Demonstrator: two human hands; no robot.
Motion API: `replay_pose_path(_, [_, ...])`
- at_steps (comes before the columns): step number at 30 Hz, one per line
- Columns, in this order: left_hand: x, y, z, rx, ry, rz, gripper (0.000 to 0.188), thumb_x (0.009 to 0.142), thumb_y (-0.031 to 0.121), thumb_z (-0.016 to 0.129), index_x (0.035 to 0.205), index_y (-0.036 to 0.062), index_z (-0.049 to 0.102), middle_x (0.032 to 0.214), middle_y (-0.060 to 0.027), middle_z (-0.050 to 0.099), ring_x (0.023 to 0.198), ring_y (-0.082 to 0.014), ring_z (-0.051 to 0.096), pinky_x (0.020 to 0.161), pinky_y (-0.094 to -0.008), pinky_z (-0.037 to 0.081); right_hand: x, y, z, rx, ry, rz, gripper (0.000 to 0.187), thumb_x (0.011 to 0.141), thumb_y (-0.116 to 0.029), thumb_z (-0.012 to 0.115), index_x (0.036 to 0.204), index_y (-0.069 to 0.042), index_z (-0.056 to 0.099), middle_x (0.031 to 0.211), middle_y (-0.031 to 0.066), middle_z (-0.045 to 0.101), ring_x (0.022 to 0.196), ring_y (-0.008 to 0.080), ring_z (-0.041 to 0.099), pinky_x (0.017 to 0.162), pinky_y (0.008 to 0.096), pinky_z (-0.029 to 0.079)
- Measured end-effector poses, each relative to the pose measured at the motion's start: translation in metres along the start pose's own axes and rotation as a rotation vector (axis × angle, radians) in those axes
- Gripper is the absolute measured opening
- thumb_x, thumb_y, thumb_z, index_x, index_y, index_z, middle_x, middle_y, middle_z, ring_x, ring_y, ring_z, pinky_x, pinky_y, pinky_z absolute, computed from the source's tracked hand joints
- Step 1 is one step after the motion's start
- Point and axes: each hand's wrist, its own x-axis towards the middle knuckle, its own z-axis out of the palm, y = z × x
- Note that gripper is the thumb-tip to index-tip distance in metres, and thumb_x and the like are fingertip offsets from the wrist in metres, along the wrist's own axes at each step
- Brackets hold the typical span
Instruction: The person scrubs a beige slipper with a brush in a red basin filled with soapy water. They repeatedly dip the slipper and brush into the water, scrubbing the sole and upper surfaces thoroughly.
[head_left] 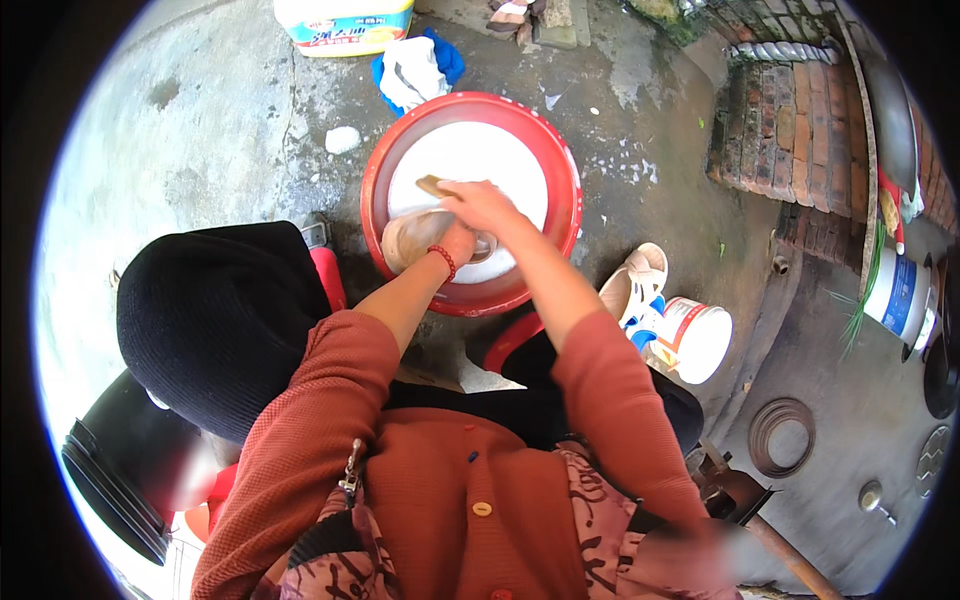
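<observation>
A red basin (572, 200) full of white suds (490, 150) stands on the ground in front of me. My left hand (458, 243) grips a pale beige shoe (405, 240) over the near left part of the basin; the fingers are partly hidden by the shoe. In my right hand (482, 207) is a brown scrubbing brush (433, 186), held just above the shoe. Both hands are close together, slightly blurred. Another beige shoe (635, 283) rests on the ground to the right of the basin.
A white tub (700, 342) lies by that shoe. Behind the basin are a blue and white cloth (415, 75) and a yellow and blue package (345, 25). A white lump (342, 140) lies left. Brickwork (790, 130) stands at the right, with coiled wire (782, 440) nearer.
</observation>
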Motion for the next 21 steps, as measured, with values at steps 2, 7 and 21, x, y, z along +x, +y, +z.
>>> replay_pose_path(2, [0.010, -0.011, -0.008, 0.249, -0.012, 0.105, 0.040, 0.094, 0.012, 0.040, 0.131, -0.0010, 0.038, 0.126, -0.0183, 0.049, 0.117, -0.0236, 0.048, 0.096, -0.0346, 0.040, 0.012, -0.003, -0.003, -0.061, -0.008, -0.049, 0.042, 0.084, -0.035, 0.055, 0.122, -0.018, 0.057, 0.113, 0.0128, 0.062, 0.100, 0.0312, 0.061, 0.089, 0.0377, 0.047])
replay_pose_path(7, [0.014, -0.027, 0.000, 0.282, 0.032, 0.051, 0.034, 0.091, 0.010, 0.040, 0.121, -0.0047, 0.047, 0.118, -0.0238, 0.055, 0.113, -0.0300, 0.052, 0.092, -0.0368, 0.042, -0.036, 0.010, -0.045, 0.008, -0.092, -0.159, 0.044, 0.084, -0.038, 0.055, 0.123, -0.016, 0.057, 0.114, 0.0126, 0.062, 0.100, 0.0308, 0.061, 0.090, 0.0373, 0.047])
replay_pose_path(21, [0.007, -0.038, 0.013, 0.542, 0.115, 0.496, 0.032, 0.092, 0.015, 0.043, 0.120, -0.0014, 0.047, 0.114, -0.0228, 0.057, 0.109, -0.0363, 0.053, 0.091, -0.0403, 0.042, -0.044, -0.020, -0.008, -0.229, 0.137, -0.088, 0.041, 0.087, -0.032, 0.047, 0.124, -0.017, 0.055, 0.113, 0.0155, 0.061, 0.103, 0.0326, 0.058, 0.091, 0.0399, 0.045])
